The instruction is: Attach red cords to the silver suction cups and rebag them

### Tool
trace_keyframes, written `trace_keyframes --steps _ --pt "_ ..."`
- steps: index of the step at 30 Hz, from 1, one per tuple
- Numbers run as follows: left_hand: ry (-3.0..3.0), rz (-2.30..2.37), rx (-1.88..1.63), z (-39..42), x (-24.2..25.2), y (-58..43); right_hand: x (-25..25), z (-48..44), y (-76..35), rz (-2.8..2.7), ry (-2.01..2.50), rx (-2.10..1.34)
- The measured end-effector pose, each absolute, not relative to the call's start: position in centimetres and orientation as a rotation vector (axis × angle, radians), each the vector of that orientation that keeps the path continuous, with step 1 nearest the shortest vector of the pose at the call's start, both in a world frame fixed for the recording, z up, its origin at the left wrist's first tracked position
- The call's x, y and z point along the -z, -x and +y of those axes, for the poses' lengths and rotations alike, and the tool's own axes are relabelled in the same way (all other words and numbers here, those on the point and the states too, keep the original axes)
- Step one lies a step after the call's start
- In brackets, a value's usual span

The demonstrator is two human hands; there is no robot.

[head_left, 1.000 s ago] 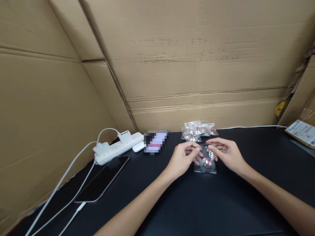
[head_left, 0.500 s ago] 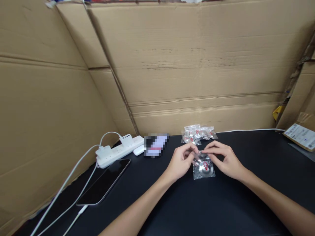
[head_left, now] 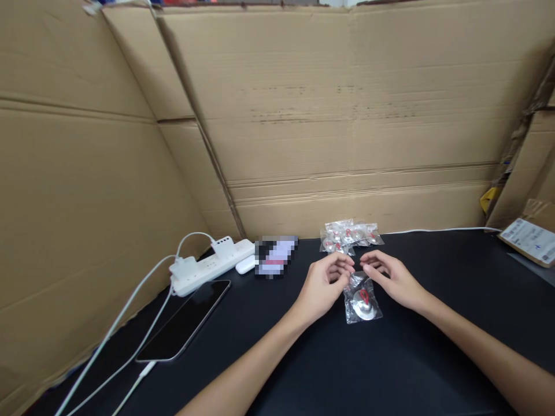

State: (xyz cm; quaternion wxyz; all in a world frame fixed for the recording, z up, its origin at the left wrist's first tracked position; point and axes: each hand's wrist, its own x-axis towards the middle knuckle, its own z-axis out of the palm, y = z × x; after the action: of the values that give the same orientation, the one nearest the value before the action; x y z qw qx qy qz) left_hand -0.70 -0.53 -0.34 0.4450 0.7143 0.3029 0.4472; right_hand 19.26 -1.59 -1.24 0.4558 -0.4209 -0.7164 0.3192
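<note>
A clear plastic bag point(head_left: 363, 304) with a round silver disc and a red loop inside lies on the black table. At its upper left edge is my left hand point(head_left: 326, 284), its thumb and fingers curved around the bag's top corner and pinching it. My right hand point(head_left: 393, 279) is at the upper right of the bag, fingers bent and thumb close to the bag's top edge; whether it grips the plastic is hard to make out. Behind my hands, several similar bags point(head_left: 348, 234) with silver discs and red loops lie in a pile against the cardboard.
Cardboard walls point(head_left: 303, 133) rise behind and at the left. A phone point(head_left: 184, 320), a white power strip point(head_left: 208, 270) with cables and a blurred-out item point(head_left: 276, 256) lie at the left. A labelled parcel point(head_left: 531, 240) lies at the far right.
The bag has shifted slightly right and toward me and turned a little. My right fingers have drawn back from my left hand, leaving a gap between them.
</note>
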Motion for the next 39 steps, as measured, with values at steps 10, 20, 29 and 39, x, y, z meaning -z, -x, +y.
trace_keyframes --steps 10,20,29,39 --pt "-1.750 0.792 -1.041 -0.8 0.0 0.6 0.7 -1.9 -19.0 -1.676 0.989 -1.134" --pt "-1.783 0.782 -0.767 -0.9 -0.1 0.9 0.8 -1.9 -19.5 -1.790 0.949 -1.188" --pt "-2.137 0.821 -0.555 0.1 -0.5 2.2 0.8 -1.9 -20.1 -1.802 1.023 -1.279" --pt "-2.160 0.837 -0.544 1.5 -0.6 3.6 1.6 -0.5 -22.0 -1.776 1.008 -1.341"
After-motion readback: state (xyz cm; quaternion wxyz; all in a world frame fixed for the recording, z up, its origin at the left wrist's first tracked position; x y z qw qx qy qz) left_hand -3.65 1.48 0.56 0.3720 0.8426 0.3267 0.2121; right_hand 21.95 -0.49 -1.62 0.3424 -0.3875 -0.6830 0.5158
